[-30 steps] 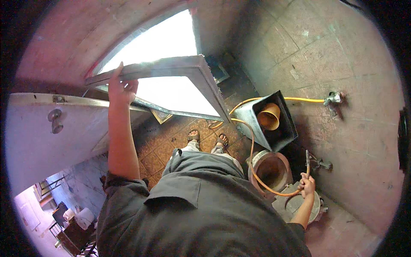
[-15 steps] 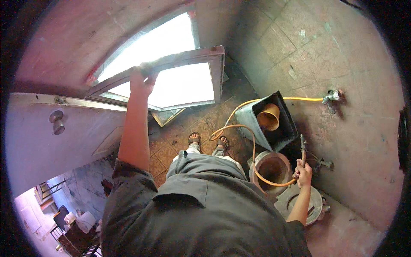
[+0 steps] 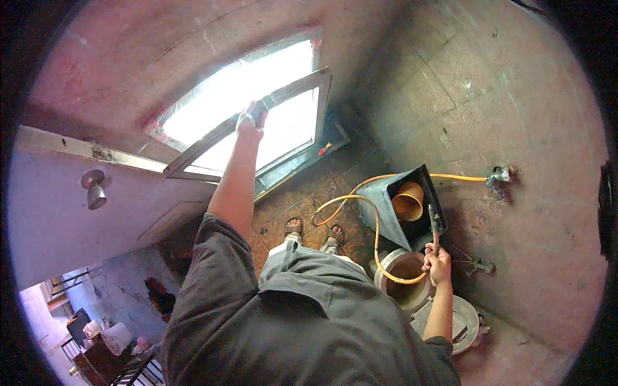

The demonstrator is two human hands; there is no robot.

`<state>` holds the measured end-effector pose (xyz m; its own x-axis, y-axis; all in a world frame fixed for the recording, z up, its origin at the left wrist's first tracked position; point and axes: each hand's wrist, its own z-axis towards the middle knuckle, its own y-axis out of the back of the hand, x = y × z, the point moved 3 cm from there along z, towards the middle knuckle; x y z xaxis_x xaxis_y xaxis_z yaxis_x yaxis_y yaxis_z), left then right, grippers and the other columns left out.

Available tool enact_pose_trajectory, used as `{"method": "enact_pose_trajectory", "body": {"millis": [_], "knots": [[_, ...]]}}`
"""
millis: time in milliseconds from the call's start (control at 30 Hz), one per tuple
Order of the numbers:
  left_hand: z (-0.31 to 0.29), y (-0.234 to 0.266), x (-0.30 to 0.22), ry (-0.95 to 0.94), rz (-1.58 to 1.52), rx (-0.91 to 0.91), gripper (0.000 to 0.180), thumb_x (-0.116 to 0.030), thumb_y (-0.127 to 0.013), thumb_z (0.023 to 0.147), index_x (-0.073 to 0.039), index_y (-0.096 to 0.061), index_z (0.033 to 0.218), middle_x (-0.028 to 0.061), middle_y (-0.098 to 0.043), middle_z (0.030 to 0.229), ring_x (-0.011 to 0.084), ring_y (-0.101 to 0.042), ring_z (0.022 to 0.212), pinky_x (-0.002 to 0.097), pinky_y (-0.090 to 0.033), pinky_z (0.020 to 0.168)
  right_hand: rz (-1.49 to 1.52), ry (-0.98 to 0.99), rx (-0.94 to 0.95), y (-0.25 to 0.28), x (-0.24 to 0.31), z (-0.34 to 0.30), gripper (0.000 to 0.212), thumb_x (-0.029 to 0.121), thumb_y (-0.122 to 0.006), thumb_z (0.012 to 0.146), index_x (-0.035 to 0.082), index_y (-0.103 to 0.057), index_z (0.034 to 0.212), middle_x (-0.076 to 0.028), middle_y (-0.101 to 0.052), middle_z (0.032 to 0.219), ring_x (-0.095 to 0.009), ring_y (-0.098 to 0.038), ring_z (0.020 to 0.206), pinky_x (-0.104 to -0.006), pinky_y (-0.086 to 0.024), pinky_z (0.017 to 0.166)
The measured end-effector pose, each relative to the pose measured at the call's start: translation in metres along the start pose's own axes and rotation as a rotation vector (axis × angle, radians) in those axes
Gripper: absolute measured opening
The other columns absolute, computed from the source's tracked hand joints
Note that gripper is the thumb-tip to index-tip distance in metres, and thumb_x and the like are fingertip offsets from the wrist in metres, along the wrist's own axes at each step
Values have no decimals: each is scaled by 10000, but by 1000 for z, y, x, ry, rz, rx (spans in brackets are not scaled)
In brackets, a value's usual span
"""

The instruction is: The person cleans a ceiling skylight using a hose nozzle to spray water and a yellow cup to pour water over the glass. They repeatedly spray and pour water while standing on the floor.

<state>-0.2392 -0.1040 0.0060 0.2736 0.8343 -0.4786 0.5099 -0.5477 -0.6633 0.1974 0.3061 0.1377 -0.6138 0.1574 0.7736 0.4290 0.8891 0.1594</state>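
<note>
I see the left hand [image 3: 250,122] curled around the top bar of a grey window sash [image 3: 293,88], about midway along. Half a second ago that hand was more to the left on the bar, and the sash stood farther out. Now the sash sits closer to the bright window opening [image 3: 238,83], just past the fingers.

Even from far away, I can see the right hand [image 3: 438,262] closed around a yellow hose [image 3: 377,239], near its end. A metal nozzle [image 3: 434,219] pokes up out of that hand. Both have moved left, so the nozzle now shows in front of the grey square bucket [image 3: 380,204], just past the hand. A yellow mug [image 3: 408,201] is still inside. Left of the right hand, the hose bends over a round basin [image 3: 400,296].
</note>
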Motion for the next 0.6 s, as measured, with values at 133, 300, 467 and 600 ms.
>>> {"method": "enact_pose_trajectory", "body": {"millis": [133, 300, 467, 600], "knots": [[21, -8, -4, -58, 2, 41, 242, -139, -534, 787, -105, -483, 1021, 69, -441, 1101, 161, -454, 935, 295, -464, 721, -60, 1, 15, -25, 10, 4, 137, 114, -516, 798, 33, -478, 902, 12, -397, 556, -61, -359, 423, -201, -314, 378], [33, -39, -24, -28, 71, -15, 343, -163, -533, 794, -87, -415, 1107, 116, -336, 1191, 197, -379, 1038, 354, -427, 794, -76, -8, 45, -45, 18, 10, 130, 99, -517, 796, 36, -479, 904, 13, -394, 551, -63, -362, 436, -206, -317, 392], [62, -28, -24, 60, 135, 52, 394, -229, -547, 783, -46, -392, 1095, 168, -444, 891, 249, -474, 872, 386, -430, 747, -60, 3, 109, -64, 19, 19, 141, 125, -522, 801, 38, -484, 905, 14, -411, 568, -66, -363, 452, -207, -318, 409], [20, 48, 58, -28, 212, 241, 280, -225, -487, 787, -80, -443, 1023, 90, -484, 917, 208, -479, 926, 338, -415, 730, -55, 67, 132, -83, 18, 26, 131, 97, -522, 796, 35, -484, 905, 16, -390, 553, -61, -357, 431, -209, -330, 411]]}}
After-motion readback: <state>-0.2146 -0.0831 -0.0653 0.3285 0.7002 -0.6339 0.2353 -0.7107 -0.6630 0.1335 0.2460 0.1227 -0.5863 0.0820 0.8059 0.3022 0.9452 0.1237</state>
